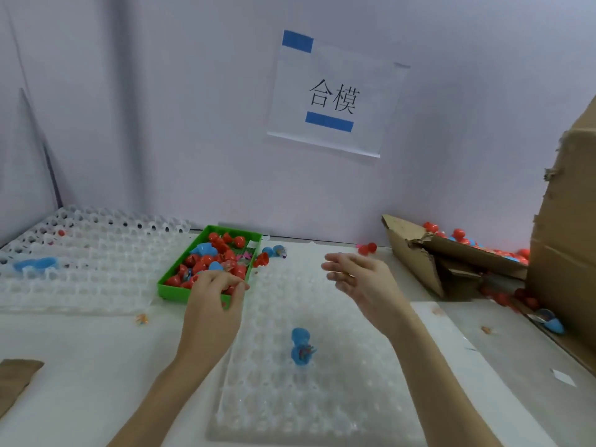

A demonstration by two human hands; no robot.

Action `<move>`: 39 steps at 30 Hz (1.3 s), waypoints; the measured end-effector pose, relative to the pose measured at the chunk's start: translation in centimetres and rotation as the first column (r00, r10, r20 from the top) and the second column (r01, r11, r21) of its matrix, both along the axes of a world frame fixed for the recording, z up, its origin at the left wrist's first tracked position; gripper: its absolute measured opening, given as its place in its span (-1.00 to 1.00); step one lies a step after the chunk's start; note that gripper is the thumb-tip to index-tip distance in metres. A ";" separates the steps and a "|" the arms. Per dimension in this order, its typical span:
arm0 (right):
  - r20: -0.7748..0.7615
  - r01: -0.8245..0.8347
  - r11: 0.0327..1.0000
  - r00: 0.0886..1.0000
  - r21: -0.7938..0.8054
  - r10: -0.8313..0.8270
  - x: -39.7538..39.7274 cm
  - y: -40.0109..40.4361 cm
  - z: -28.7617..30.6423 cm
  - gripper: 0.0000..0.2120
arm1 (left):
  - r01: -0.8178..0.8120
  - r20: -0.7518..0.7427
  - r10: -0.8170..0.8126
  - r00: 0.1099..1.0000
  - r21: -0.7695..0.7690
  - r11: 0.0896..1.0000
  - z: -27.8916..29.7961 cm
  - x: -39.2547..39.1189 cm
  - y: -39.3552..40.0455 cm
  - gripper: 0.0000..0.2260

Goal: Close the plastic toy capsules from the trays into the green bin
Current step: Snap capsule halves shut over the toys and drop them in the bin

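Fingers (225,280) over green bin (171,290) (grip unclear)

Two bare forearms are seen, with no sleeves, gloves or watch worn. A thin gold-coloured ring (350,276) is worn on a finger of the right hand (361,279). The left hand (213,301) is left unadorned.

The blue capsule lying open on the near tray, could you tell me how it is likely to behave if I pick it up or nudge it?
The blue capsule looks like thin plastic, so probably light. Its rounded halves suggest it would roll, though the dimpled tray likely holds it. It lies open with bits inside, so tipping it may spill them.
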State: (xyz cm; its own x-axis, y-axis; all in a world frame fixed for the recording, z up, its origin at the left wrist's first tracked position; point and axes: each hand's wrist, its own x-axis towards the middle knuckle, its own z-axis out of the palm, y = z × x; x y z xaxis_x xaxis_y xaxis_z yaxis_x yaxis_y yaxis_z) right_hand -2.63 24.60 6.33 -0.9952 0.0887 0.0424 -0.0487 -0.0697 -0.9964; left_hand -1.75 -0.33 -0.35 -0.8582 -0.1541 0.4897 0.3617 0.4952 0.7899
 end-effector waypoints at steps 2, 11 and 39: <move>-0.015 -0.073 0.995 0.997 0.073 0.074 1.6 -2.2 -2.1 -0.79 | 0.015 0.007 -0.015 1.000 -0.010 1.000 0.0 0.0 0.0 -0.84; -0.081 -0.040 0.617 0.982 0.786 0.168 3.5 -3.2 -3.4 -0.86 | 0.234 0.102 -0.221 0.970 -0.147 0.961 -0.4 0.8 1.1 -0.88; -0.194 0.089 0.682 0.978 0.726 0.079 3.6 -2.4 -4.8 -0.76 | 0.053 0.238 -0.299 0.924 0.694 0.718 1.6 -1.0 -1.4 -0.71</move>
